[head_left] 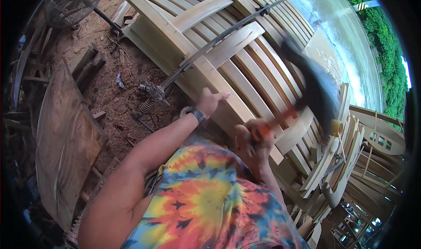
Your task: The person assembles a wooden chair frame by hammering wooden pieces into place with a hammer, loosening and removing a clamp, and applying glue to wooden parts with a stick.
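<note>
My left hand point(212, 102), with a dark watch on the wrist, grips the near edge of a pale wooden rail point(237, 104). One digit stretches along the rail's top; the others are partly hidden. The rail borders a large frame of curved wooden slats point(254, 71). My right hand point(253, 146) is closed around the orange handle of a hammer point(285, 116), lifted over the slats. The hammer's dark head is badly smeared by motion. A long metal bar clamp point(206, 47) lies diagonally across the frame, its screw end beyond the rail, left of my left hand.
A broad brown wood slab point(66, 148) leans at the left, near stacked offcuts point(87, 65). Wood shavings point(118, 91) cover the ground. A round wire-caged fan point(72, 5) stands far left. Curved wooden parts point(346, 174) are piled at the right. Water point(351, 43) lies beyond the frame.
</note>
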{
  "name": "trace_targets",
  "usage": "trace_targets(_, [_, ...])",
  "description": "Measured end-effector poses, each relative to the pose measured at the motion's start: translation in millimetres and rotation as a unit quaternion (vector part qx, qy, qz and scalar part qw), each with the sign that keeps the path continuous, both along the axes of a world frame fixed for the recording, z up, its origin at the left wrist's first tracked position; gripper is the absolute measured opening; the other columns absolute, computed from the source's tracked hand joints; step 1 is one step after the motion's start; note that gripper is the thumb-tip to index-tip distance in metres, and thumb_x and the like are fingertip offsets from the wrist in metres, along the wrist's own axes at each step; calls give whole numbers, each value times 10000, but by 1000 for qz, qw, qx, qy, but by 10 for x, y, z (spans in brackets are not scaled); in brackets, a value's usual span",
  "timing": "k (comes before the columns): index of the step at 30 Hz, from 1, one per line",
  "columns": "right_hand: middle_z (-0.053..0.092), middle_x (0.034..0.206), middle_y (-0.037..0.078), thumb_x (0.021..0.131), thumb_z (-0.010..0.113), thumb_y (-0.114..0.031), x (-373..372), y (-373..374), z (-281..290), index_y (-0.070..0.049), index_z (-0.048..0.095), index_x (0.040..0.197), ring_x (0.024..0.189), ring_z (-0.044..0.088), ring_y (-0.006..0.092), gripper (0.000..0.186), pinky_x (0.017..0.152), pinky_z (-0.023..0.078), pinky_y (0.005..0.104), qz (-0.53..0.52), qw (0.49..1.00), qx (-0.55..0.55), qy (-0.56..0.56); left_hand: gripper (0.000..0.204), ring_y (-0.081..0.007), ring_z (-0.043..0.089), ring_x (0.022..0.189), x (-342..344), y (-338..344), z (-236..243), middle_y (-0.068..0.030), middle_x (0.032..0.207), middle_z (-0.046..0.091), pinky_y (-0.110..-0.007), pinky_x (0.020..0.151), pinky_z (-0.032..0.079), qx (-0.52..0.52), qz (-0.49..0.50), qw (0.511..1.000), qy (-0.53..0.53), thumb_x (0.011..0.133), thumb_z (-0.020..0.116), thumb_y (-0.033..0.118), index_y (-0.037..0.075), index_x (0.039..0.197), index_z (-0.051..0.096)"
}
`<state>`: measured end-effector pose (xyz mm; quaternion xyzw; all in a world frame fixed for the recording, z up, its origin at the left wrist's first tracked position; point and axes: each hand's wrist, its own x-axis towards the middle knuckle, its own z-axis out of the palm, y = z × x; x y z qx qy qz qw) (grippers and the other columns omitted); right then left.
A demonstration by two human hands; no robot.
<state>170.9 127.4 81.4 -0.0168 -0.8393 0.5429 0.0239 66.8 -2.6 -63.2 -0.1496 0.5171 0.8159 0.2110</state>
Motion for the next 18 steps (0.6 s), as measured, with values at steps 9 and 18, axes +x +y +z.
trace_targets(9, [512, 601, 23, 934, 616, -139, -124, -19, -229, -13, 557, 729, 497, 429, 121, 247, 483, 384, 330, -31, 993, 44, -109, 303, -165, 659, 812, 19, -22, 37, -95, 928, 689, -328, 762, 554, -23, -5, 1000, 16, 803, 800, 147, -25, 1001, 648])
trace_targets(18, [484, 569, 83, 929, 678, -202, -96, -129, -451, 5, 547, 747, 521, 434, 159, 306, 509, 371, 360, -7, 964, 119, -239, 348, -166, 644, 831, 5, 27, -205, -93, 949, 672, -327, 764, 545, -81, 10, 997, 8, 796, 819, 195, -30, 976, 622])
